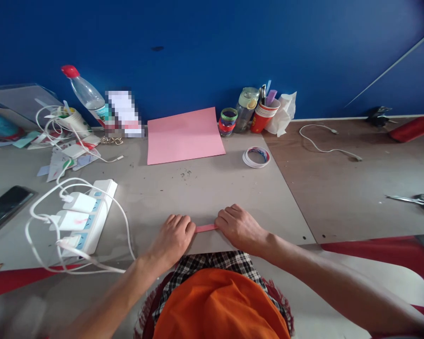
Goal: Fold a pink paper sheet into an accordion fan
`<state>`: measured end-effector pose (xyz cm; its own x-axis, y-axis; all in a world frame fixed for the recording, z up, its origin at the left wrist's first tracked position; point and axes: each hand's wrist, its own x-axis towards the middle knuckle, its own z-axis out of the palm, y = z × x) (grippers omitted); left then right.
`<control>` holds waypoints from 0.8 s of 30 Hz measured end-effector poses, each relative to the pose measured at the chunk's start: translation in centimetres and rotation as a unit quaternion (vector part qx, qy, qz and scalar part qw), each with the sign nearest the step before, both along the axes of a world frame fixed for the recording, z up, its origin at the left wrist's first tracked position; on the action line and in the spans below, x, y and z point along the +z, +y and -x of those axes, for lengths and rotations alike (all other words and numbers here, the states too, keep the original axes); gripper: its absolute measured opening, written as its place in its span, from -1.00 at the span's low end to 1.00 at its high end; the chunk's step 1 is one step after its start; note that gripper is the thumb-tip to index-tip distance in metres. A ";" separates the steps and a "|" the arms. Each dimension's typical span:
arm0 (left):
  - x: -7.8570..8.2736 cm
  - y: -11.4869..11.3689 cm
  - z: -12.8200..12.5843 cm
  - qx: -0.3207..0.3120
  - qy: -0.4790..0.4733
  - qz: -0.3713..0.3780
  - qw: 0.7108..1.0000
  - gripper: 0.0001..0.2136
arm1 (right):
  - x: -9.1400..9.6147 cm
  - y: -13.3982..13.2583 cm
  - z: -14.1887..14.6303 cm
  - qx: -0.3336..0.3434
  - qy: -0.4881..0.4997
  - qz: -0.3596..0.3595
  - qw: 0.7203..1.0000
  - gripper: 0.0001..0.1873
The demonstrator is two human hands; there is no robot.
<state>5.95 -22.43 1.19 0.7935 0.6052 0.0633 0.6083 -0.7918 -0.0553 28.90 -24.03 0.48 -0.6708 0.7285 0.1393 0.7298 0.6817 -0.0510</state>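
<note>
Between my two hands a narrow pink paper strip (206, 228) lies stretched flat, close to the front edge of the table. My left hand (175, 235) is closed on its left end, and my right hand (238, 226) is closed on its right end. Both hands rest low at the tabletop, knuckles up, so the strip's ends and the fingertips are hidden. Farther back, a pink sheet of paper (185, 136) leans slightly askew near the blue wall. To its right sits a roll of tape (256, 157), lying on its side.
At left, a white power strip (99, 221) carries chargers and looping cables, beside a dark phone (7, 207). A tilted bottle (86, 96), tape rolls (228, 121), a lidded bottle (247, 108) and paper cups (263, 117) line the wall. Scissors (420, 201) lie far right, below a white cable (314, 146).
</note>
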 end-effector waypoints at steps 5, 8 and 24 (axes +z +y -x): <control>-0.4 0.1 0.3 -0.025 -0.008 0.004 1.000 -0.79 | -0.4 -0.3 -0.2 0.028 0.009 -0.024 0.999 -0.77; -0.8 0.3 0.5 -0.034 -0.012 0.007 0.999 -0.81 | -0.7 -0.2 -0.4 0.031 0.016 -0.022 0.999 -0.77; 0.5 1.9 -0.6 -0.012 -0.023 0.146 0.989 -0.84 | 2.0 1.1 2.0 -0.003 -0.050 0.102 0.994 -0.94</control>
<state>6.58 -20.56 1.73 0.8085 0.5838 -0.0743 0.5853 -0.7844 0.2053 26.92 -22.94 2.46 -0.6690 0.7390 -0.0791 0.7425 0.6600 -0.1146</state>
